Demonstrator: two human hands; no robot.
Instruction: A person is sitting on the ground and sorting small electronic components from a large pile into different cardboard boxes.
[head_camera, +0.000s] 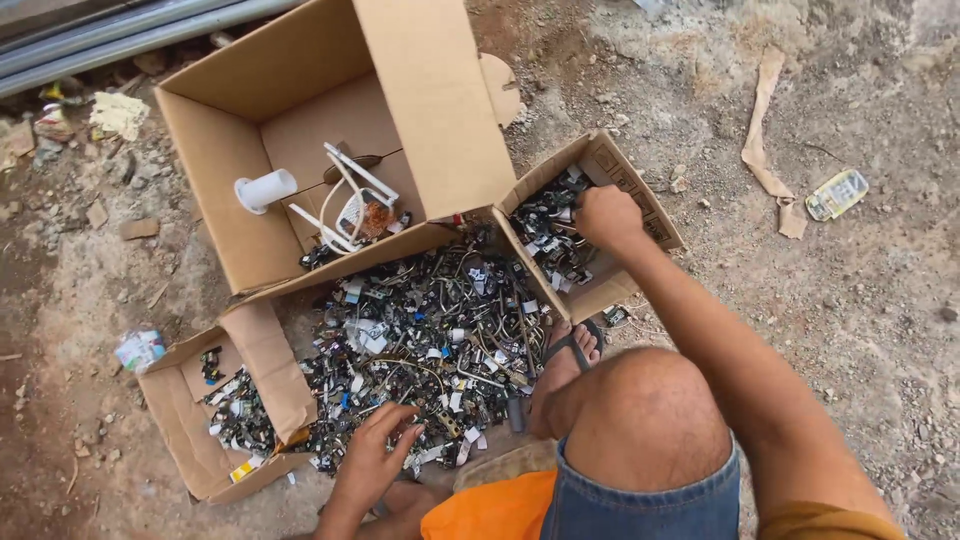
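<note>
A dense pile of small scrap parts and bent wires (430, 340) covers the ground between cardboard boxes. My left hand (375, 455) rests on the pile's near edge, fingers spread among the pieces. My right hand (605, 215) reaches out over the small box on the right (655, 225), fingers curled closed above the dark scrap inside; whether it holds a piece is hidden. My bent knee and sandalled foot (570, 350) sit at the pile's right side.
A large open carton (215, 160) behind the pile holds a white tube, white wire frame and bits. A low box (175, 420) at left holds sorted scrap. Dirt ground with stones, a cardboard strip (765, 140), a flattened wrapper (838, 193), metal pipes top left.
</note>
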